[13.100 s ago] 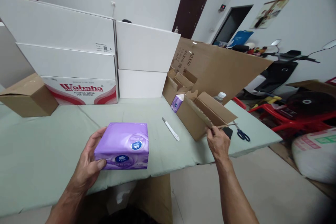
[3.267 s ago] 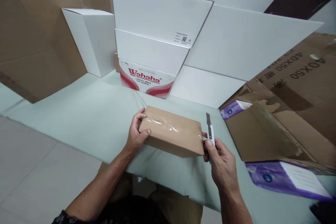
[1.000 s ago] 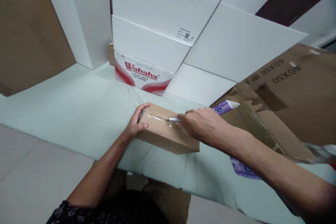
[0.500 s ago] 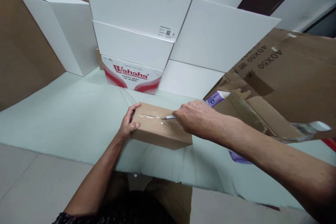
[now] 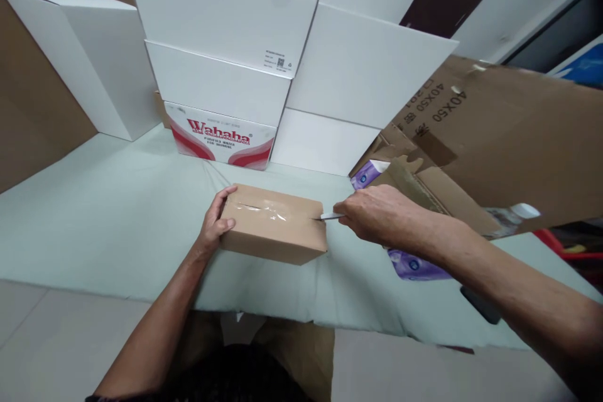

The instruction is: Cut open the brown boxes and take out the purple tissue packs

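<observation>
A small brown cardboard box (image 5: 269, 242) lies on the pale green cloth in front of me. Clear tape (image 5: 271, 210) runs along its top seam, loose and wrinkled around the middle. My left hand (image 5: 215, 223) grips the box's left end, thumb on the top face and fingers round the far side. In my closed right hand (image 5: 370, 210), just beyond the right end, is a knife (image 5: 332, 216); its handle is hidden in the fist. The blade points left, its tip at the seam on the box's right edge.
White cartons (image 5: 221, 91) stand along the back, one printed Wahaha. At right, open brown cardboard (image 5: 452, 132) leans near purple packs (image 5: 414, 266). A dark flat object (image 5: 479, 304) lies under my right forearm. The cloth-covered table (image 5: 117, 220) has its front edge close to me.
My right hand has drawn the knife rightward along the seam, from the middle of the top to the right edge. My left hand still holds the box. The view has shifted slightly.
</observation>
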`<state>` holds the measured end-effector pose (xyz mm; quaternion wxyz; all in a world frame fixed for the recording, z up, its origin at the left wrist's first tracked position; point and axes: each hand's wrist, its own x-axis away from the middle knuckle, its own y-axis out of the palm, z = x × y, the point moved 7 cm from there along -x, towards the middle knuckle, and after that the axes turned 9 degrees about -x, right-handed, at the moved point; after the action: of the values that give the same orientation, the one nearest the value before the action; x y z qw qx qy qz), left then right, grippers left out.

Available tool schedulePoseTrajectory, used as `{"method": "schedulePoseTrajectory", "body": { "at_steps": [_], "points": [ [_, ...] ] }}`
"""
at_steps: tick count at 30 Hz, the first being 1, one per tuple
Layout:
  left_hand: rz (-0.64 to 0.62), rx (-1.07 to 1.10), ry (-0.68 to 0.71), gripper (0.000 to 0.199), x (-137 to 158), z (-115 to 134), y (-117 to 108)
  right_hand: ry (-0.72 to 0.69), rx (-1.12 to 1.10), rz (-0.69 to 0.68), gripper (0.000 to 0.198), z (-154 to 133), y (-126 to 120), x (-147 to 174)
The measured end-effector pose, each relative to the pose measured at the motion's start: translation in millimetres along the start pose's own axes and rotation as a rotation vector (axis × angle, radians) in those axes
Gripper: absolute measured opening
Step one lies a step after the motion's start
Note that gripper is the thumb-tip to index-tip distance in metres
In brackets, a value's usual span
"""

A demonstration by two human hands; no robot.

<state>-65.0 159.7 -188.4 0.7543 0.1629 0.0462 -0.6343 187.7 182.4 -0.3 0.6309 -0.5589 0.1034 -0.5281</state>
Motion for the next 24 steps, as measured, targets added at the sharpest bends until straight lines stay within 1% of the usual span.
{"method": "schedulePoseTrajectory", "body": {
  "at_steps": [7,11,13,15,17,19,21,24],
  "points": [
    [0.016,-0.018,0.001,0.081,-0.1,-0.2,-1.8,0.063,-0.038,0.015,0.028,21.1,11.6,12.5],
    [0.023,-0.047,0.007,0.081,0.3,0.6,-3.8,0.087,-0.099,0.021,0.028,30.9,18.9,22.8],
    [0.022,-0.052,-0.010,0.082,0.7,-0.4,-4.5,0.095,-0.161,0.049,0.027,38.1,25.8,28.8],
    [0.020,-0.051,-0.025,0.084,1.6,-0.7,-4.6,0.139,-0.253,0.114,0.028,48.3,35.9,34.5],
    [0.019,-0.050,-0.034,0.086,3.1,-0.1,-4.2,0.212,-0.361,0.189,0.034,58.6,52.5,38.1],
    [0.024,-0.058,-0.043,0.088,5.3,0.7,-3.8,0.270,-0.450,0.230,0.041,63.5,77.7,36.6],
    [0.041,-0.080,-0.050,0.089,8.3,1.6,-4.4,0.321,-0.516,0.229,0.040,63.5,109.9,29.4],
    [0.091,-0.143,-0.050,0.087,14.6,5.2,-7.5,0.478,-0.612,0.254,0.035,64.1,160.2,15.0]
  ]
}}
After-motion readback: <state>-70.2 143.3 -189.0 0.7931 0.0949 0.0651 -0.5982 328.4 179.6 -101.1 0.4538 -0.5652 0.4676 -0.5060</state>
